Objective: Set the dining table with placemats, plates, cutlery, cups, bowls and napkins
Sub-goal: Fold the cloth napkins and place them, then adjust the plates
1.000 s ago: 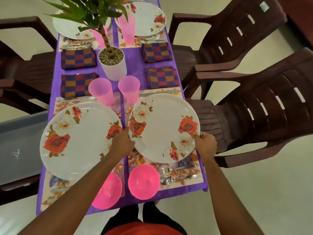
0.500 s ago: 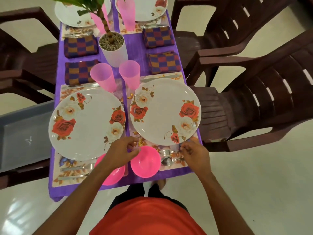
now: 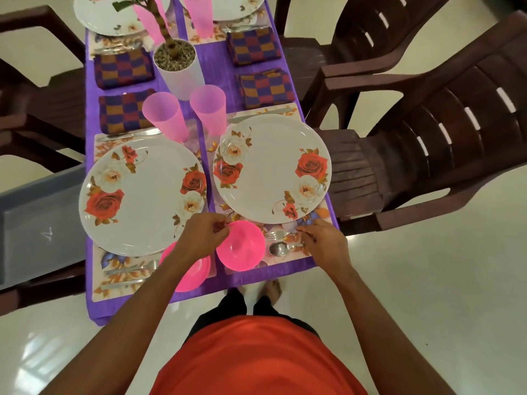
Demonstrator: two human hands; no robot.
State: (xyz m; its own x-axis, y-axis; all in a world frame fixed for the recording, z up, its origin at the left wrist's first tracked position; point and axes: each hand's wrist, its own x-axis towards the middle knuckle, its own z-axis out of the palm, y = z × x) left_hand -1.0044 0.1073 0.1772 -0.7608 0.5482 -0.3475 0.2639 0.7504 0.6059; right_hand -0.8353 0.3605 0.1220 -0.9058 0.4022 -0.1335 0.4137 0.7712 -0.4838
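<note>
Bowl (image 3: 241, 248) sits near the surface's (image 3: 251, 280) front edge, beside spoon (image 3: 278, 248). Left hand (image 3: 204, 238) fingers pinch its rim; right hand (image 3: 323, 242) fingers curl over spoon's handle, grip hidden. Careless tug could tip bowl off the edge.

Just beyond our left fingers (image 3: 221, 225) the left plate (image 3: 142, 201) and right plate (image 3: 271, 166) block the bench (image 3: 222, 67). The pink bowl (image 3: 241, 246) fills the gap toward our right fingers (image 3: 303, 230), with fork (image 3: 273, 235) and spoon (image 3: 278, 248) at their tips. Behind them, open floor (image 3: 413, 280).
</note>
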